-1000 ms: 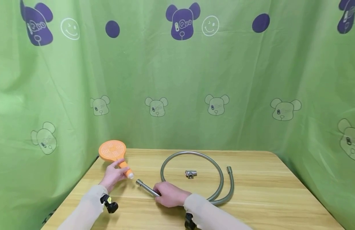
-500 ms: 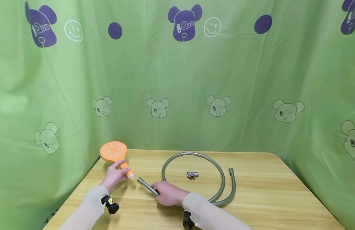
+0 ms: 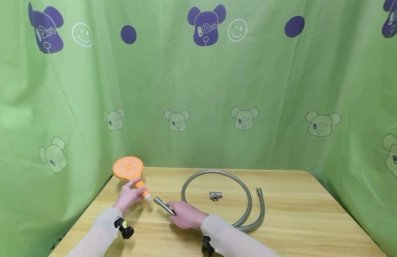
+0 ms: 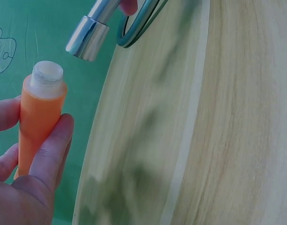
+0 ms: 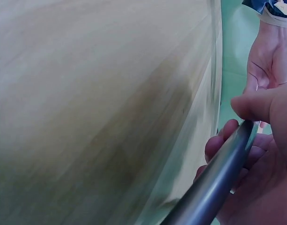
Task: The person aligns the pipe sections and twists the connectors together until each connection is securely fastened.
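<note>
My left hand grips the handle of an orange shower head whose spray face is turned up, at the table's left side. Its white threaded end points toward the hose and shows bare in the left wrist view. My right hand holds a grey shower hose just behind its metal end fitting. A small gap separates that fitting from the threaded end. In the right wrist view the hose runs through the curled fingers under the thumb.
The rest of the hose loops over the wooden table, its other end fitting lying to the right. Inside the loop lies a small metal tee valve. Green printed curtains enclose the table at the back and sides.
My right hand has moved slightly left and up, bringing the hose fitting nearer the shower head's threaded end. The left hand keeps its grip and has barely shifted.
</note>
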Demonstrator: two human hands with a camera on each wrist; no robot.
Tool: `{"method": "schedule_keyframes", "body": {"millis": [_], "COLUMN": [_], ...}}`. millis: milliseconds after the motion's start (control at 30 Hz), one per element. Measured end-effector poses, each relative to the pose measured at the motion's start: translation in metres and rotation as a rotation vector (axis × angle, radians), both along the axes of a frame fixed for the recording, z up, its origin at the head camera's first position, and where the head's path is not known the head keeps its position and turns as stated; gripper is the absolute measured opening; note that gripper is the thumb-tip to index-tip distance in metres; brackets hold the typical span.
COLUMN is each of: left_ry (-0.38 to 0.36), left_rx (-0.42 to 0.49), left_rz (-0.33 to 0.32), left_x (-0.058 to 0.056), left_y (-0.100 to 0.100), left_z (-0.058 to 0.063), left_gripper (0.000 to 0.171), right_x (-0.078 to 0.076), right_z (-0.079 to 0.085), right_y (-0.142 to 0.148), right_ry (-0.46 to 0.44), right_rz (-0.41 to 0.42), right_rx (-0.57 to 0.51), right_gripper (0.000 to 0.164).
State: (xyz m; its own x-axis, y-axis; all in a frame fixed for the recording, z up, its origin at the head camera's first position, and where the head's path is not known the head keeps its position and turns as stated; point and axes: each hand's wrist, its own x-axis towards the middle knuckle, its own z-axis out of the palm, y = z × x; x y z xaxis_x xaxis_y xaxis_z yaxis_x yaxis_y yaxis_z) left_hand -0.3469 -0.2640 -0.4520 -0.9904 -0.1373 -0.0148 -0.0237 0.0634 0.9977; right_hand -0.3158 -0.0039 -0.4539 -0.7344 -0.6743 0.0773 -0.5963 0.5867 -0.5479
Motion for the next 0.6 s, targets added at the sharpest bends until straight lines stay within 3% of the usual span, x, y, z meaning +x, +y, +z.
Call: {"method": "schedule_keyframes", "body": {"millis": [367, 600], "left_ry": [0.015, 0.018], "left_rx": [0.006, 0.000], "left_rz": [0.021, 0.021], "left_x": [-0.0016, 0.0000], "left_y": [0.0028, 0.0015], "left_z": [0.0063, 0.0083], "left_gripper": [0.065, 0.067], "right_x": [0.0002, 0.0005], "right_z": [0.0051, 0.0050], "right_y": [-0.0062, -0.0071], "right_ry": [0.043, -0.001], "right_rz": [-0.031, -0.052], "right_rx": [0.008, -0.065], "right_gripper": [0.043, 0.048]}}
